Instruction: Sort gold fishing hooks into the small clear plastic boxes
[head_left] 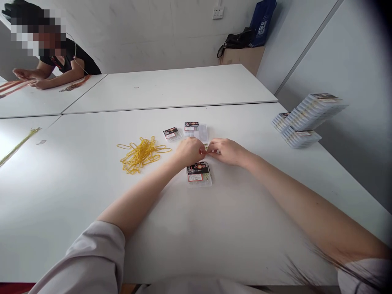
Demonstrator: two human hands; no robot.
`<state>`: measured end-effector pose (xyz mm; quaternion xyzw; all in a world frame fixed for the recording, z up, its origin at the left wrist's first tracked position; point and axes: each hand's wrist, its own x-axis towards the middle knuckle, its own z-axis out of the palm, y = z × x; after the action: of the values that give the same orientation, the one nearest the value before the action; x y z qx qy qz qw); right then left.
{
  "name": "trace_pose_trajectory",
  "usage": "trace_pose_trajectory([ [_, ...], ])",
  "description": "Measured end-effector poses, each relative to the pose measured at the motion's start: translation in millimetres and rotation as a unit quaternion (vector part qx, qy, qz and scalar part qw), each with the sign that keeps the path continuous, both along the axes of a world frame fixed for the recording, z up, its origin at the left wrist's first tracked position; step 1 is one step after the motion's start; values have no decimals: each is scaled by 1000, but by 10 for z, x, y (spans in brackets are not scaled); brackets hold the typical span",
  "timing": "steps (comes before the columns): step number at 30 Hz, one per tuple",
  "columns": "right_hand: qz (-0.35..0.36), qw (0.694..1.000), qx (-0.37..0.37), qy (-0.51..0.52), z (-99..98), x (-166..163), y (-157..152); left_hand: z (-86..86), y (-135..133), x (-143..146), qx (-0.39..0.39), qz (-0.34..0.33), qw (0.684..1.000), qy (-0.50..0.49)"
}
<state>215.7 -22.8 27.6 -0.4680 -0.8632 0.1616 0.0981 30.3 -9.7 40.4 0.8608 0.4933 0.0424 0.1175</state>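
Note:
My left hand (191,150) and my right hand (227,151) meet fingertip to fingertip over the middle of the table. Both have their fingers pinched, and whatever lies between them is too small to make out. Just below them is a flat clear plastic box (199,174) with a black printed label. Beyond the hands sits a clear compartment box (196,130), partly covered by my left hand. To its left lies a smaller black-labelled clear box (172,134). A loose heap of yellow rubber bands (142,154) spreads left of my left hand.
Stacks of clear labelled boxes (312,116) stand along the right side of the white table (101,228). A bundle of thin yellow-green strands (21,145) lies at far left. Across the table, a person (69,61) handles orange strands (16,85).

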Motion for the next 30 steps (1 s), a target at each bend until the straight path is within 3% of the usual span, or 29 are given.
trace_pose_trajectory([
  [8,-34,998,22,52,133,117,9,-9,-1,16,-9,11,1000,-6],
  [22,-18,999,32,30,-74,36,-7,-9,11,15,-2,-5,1000,14],
  [30,-12,1000,18,13,13,8,-40,23,3,20,-6,-7,1000,16],
])
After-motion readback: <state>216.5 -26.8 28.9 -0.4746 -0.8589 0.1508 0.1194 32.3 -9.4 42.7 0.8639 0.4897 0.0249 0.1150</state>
